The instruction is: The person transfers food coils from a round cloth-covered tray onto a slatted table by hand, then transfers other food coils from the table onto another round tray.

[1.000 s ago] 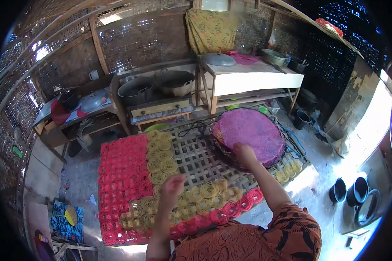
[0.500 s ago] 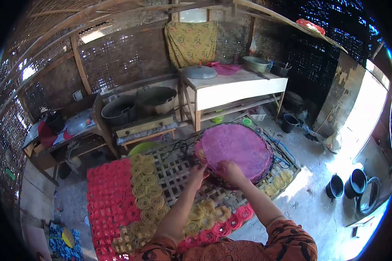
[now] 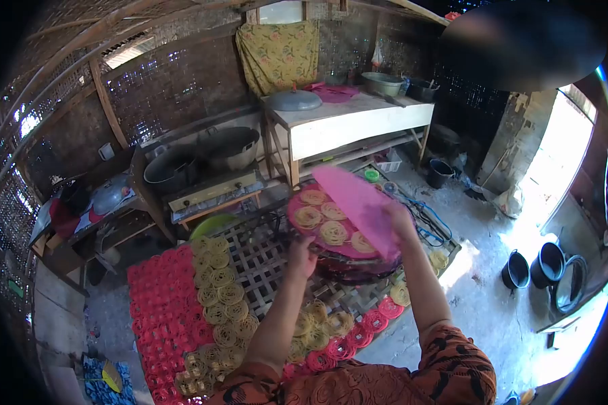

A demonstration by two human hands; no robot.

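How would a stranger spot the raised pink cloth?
Find the lattice rack, then the round stack on its right side. The pink cloth slants up there, held by the right hand. Unlike the magenta cloth on the table, it bares yellow coils.

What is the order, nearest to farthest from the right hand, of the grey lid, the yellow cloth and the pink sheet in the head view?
1. Pink sheet: held in the right hand.
2. Grey lid: on the table's left side.
3. Yellow cloth: hung behind the table.

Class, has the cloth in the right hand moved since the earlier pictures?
Yes. Against the white table, the cloth has peeled up and rightward, baring yellow coils.
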